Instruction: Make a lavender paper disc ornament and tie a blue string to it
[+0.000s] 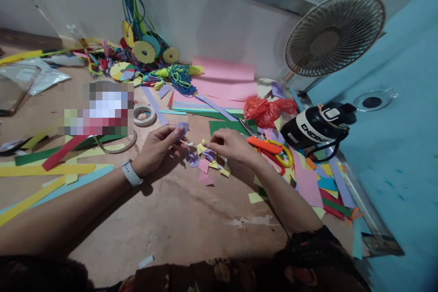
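My left hand (158, 147) pinches a small folded purple paper piece (183, 127) between thumb and fingers, just above the brown tabletop (178, 219). A pale wristband (131, 172) is on that wrist. My right hand (232, 145) rests fingers-down on a small heap of cut paper squares (205, 159), purple, pink and yellow, right beside the left hand. Whether the right fingers grip a scrap is hidden. Orange-handled scissors (270, 150) lie just right of the right hand.
A tape roll (144, 115) lies behind the left hand. Pink paper sheets (222, 83), coloured strips (41, 182), paper discs on strings (143, 50) and a red plastic bag (267, 108) crowd the back. A black bottle (318, 125) lies at right, a fan (333, 34) behind it.
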A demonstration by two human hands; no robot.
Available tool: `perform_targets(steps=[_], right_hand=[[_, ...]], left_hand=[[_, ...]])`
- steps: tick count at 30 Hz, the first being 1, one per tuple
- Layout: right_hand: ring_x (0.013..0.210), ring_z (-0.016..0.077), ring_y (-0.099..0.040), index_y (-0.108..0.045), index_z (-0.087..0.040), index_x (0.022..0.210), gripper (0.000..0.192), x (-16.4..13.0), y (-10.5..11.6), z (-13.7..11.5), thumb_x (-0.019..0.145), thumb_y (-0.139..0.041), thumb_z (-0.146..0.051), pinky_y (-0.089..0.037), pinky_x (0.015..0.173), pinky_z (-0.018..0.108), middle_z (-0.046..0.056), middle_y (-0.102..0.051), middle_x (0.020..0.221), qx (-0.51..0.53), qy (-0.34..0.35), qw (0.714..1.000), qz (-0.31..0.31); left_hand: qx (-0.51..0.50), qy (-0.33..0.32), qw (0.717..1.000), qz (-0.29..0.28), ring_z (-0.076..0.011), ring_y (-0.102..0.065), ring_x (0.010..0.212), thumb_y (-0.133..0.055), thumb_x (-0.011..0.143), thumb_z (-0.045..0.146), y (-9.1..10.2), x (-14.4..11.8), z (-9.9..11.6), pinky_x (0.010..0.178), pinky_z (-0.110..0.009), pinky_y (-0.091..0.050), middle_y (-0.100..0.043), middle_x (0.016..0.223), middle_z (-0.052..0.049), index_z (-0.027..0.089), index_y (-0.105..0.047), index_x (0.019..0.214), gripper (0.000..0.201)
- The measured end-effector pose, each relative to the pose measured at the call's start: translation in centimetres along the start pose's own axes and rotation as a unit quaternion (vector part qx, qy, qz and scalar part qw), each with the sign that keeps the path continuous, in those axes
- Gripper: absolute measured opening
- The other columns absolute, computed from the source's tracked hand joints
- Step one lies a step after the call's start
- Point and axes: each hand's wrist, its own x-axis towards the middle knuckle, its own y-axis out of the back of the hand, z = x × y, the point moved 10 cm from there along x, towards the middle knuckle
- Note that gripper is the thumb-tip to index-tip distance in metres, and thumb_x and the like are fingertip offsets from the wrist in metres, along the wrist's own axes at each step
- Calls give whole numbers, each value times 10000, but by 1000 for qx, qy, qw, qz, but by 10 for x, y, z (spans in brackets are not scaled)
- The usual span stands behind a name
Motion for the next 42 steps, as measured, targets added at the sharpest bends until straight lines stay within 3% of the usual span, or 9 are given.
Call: perform_targets(steps=[4, 8, 11, 15, 18, 23, 28, 35, 42], right_hand=[[581, 118, -494, -611, -204, 736, 322, -5, -12, -3, 696, -748, -493, -271, 507, 238, -2, -613, 686, -27, 0, 997, -75], [564, 110, -493, -585, -211, 688, 212, -7, -17, -10, 722, -743, -348, -268, 483, 235, -15, -597, 654, -17, 8, 995, -95], [548, 96, -531, -586, -200, 703, 151, -9, -23, -10, 793, -662, -294, -332, 485, 213, -28, -604, 628, 94, -8, 985, -141], [487, 98, -562, -572, -173, 775, 222, -12, -28, -6, 805, -651, -379, -434, 493, 225, -44, -589, 576, 314, -68, 927, -194], [528, 90, -556, -577, -158, 774, 270, -6, -18, -2, 764, -692, -402, -442, 513, 219, -36, -592, 621, 374, -81, 914, -132], [590, 99, -536, -587, -170, 765, 255, 0, 3, 1, 789, -662, -412, -421, 548, 226, -25, -588, 681, 330, -46, 943, 28], [620, 108, -530, -602, -170, 784, 229, -2, -5, -7, 821, -636, -393, -405, 560, 230, -11, -598, 723, 244, -34, 968, 40], [731, 117, -546, -647, -162, 871, 180, -1, -5, -13, 834, -646, -338, -428, 656, 240, 1, -588, 810, 213, 0, 974, 70], [807, 146, -579, -669, -184, 825, 79, -8, 6, -36, 868, -625, -234, -452, 728, 269, 24, -629, 819, 117, 128, 977, 124]], left_hand=[[18, 3, 1000, -2, -109, -606, 563, -697, 796, 443, -3, -1, 3, 478, -184, -484, -670, 768, -38, 143, -636, 900, 324], [27, 0, 1000, -11, -96, -585, 545, -693, 801, 438, -7, -3, 5, 490, -189, -480, -671, 750, -28, 148, -647, 863, 300], [17, 1, 1000, -25, -92, -589, 542, -699, 801, 424, -9, -3, 3, 504, -193, -477, -667, 730, -12, 155, -647, 851, 279], [13, 7, 998, -53, -107, -613, 577, -669, 833, 414, -12, -3, -1, 552, -214, -502, -673, 734, -22, 154, -636, 888, 267], [6, 11, 997, -70, -120, -638, 620, -651, 849, 411, -17, -5, -1, 587, -225, -520, -689, 776, -35, 151, -622, 886, 264], [-81, 64, 985, -137, -199, -671, 896, -689, 829, 354, -40, -20, -5, 836, -372, -542, -698, 960, -73, 150, -617, 866, 219], [-61, 78, 978, -184, -176, -657, 831, -677, 840, 355, -46, -27, -9, 824, -370, -538, -687, 868, -50, 151, -648, 864, 207], [46, 33, 984, -171, -175, -646, 815, -663, 844, 377, -35, -20, -7, 783, -320, -531, -697, 880, -63, 134, -682, 889, 248], [-37, 56, 986, -155, -165, -663, 798, -689, 833, 334, -38, -22, -8, 813, -332, -536, -720, 869, -54, 140, -697, 884, 201]])
